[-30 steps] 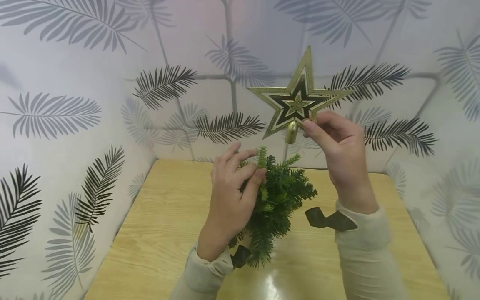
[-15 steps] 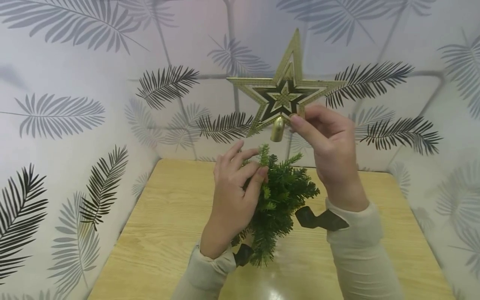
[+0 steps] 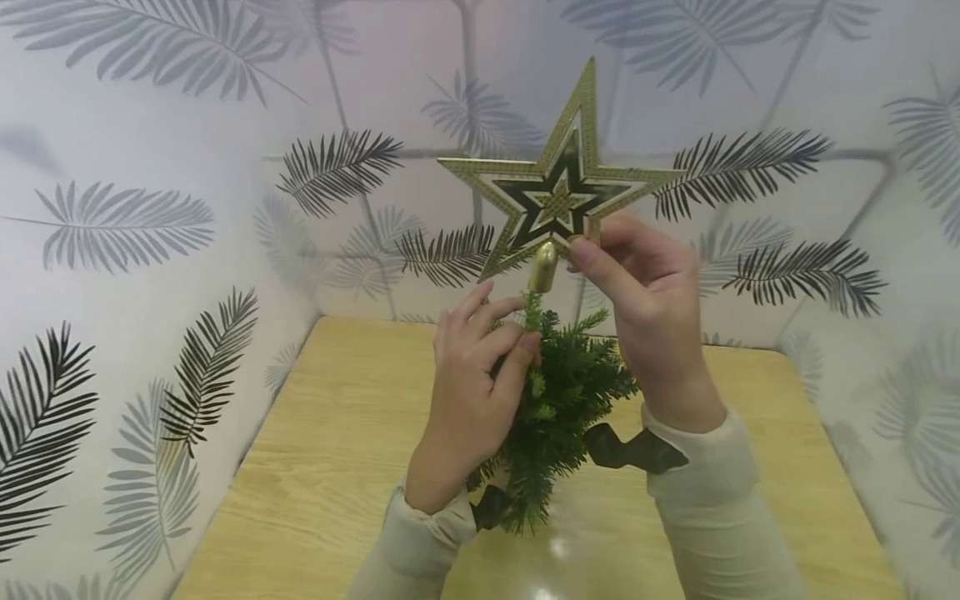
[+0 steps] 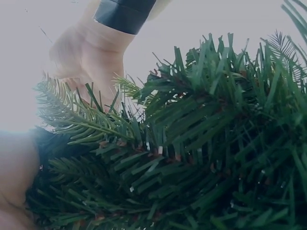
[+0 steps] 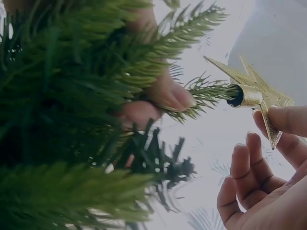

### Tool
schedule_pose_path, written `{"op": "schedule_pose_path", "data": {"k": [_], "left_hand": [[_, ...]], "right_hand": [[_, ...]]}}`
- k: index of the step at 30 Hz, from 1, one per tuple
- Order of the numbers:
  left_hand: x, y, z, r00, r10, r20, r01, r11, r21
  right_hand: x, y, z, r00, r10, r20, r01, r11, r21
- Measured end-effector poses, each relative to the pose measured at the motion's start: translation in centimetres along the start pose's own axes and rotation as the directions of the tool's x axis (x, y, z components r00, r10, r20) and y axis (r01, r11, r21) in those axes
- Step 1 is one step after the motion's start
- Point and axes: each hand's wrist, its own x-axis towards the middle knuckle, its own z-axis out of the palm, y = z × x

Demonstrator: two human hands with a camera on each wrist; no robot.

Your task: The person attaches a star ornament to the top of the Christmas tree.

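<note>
A gold star tree topper (image 3: 557, 200) with a hollow socket at its base is held upright in my right hand (image 3: 652, 308), pinched by thumb and finger at its lower right point. Below it stands a small artificial Christmas tree (image 3: 562, 408) with green needles. My left hand (image 3: 480, 383) pinches the tree's top sprig between thumb and index finger, the other fingers spread. In the right wrist view the tip of the top sprig (image 5: 211, 92) is right at the opening of the socket (image 5: 242, 96). The tree's base is hidden under its branches.
The tree stands on a light wooden table (image 3: 315, 467). Behind and beside the table rise pale walls (image 3: 135, 150) printed with feather-like leaves. Black straps (image 3: 637, 448) hang from both sleeve cuffs.
My right hand has brought the star leftward, then slightly down, from the tree's upper right to directly over the top sprig. My left hand keeps its pinch on the sprig.
</note>
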Motion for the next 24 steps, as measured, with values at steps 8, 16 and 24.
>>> {"op": "schedule_pose_path", "data": {"k": [8,16,24], "left_hand": [[0.1,0.0,-0.2,1.0,-0.001,0.025,0.001,1.0,-0.007],[-0.1,-0.1,-0.3,1.0,-0.012,0.026,0.012,1.0,-0.007],[0.0,-0.1,-0.3,0.999,0.0,0.032,0.0,1.0,0.011]], "right_hand": [[-0.3,0.4,0.1,1.0,0.021,0.014,-0.019,0.996,-0.082],[-0.8,0.4,0.2,0.999,0.038,0.015,-0.035,0.988,-0.15],[-1.3,0.0,0.2,0.999,0.048,0.006,-0.046,0.984,-0.172]]}}
